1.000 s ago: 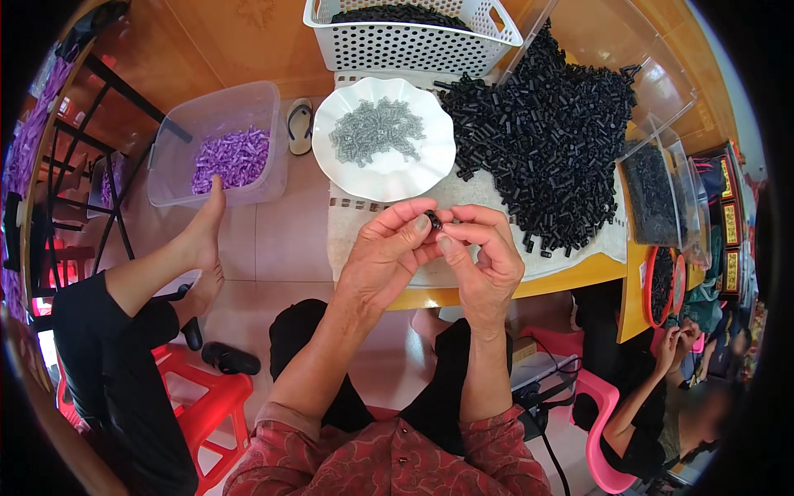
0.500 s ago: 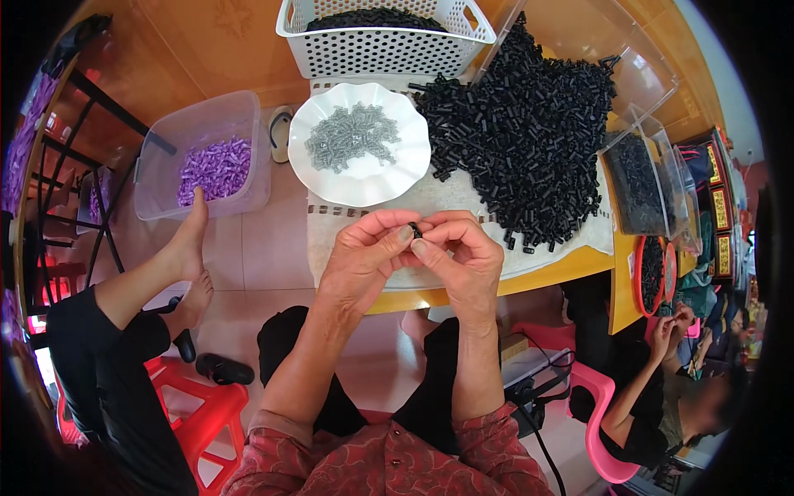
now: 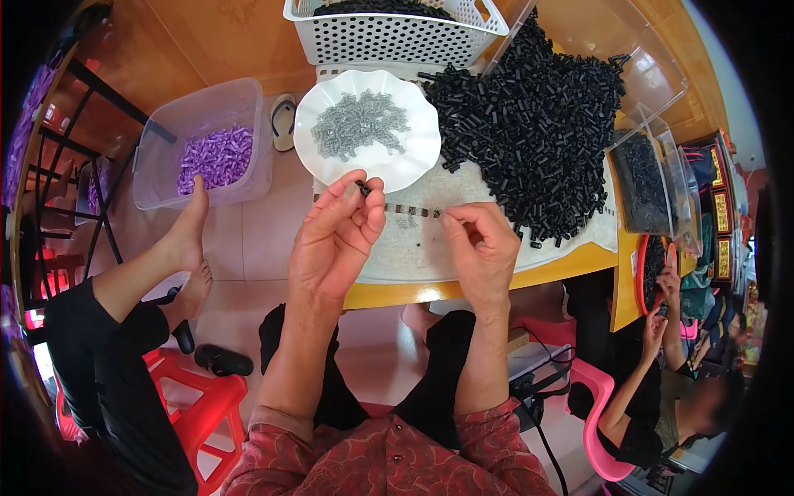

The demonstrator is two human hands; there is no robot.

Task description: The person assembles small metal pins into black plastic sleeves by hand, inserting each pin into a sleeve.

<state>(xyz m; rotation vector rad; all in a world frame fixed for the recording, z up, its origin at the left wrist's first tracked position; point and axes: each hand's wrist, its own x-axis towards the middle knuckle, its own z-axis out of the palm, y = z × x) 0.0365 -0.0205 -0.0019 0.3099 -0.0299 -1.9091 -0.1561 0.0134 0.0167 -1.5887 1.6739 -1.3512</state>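
Observation:
My left hand (image 3: 332, 240) pinches a small black piece (image 3: 362, 188) between thumb and fingertips, just below a scalloped white plate (image 3: 418, 161). On that plate lies a pile of small clear plastic pieces (image 3: 356, 126). Over the pale cloth (image 3: 397, 260), my right hand (image 3: 488, 256) has its thumb and forefinger pressed together. Whatever sits between those fingertips is too small to make out. A few clear pieces (image 3: 405, 221) rest on the cloth between my hands. To the right spreads a big heap of short black cylindrical pieces (image 3: 538, 132).
Behind the plate stands a perforated white basket (image 3: 389, 43) of black pieces. A clear tub (image 3: 149, 178) with purple pieces (image 3: 217, 157) is on the left. At right, another person's hands (image 3: 657, 326) work near a red-rimmed tray (image 3: 641, 281). A red stool (image 3: 186, 413) stands lower left.
My hands were together around the black piece and have parted. The left went up and left, keeping the piece; the right moved slightly right. The view has shifted a little.

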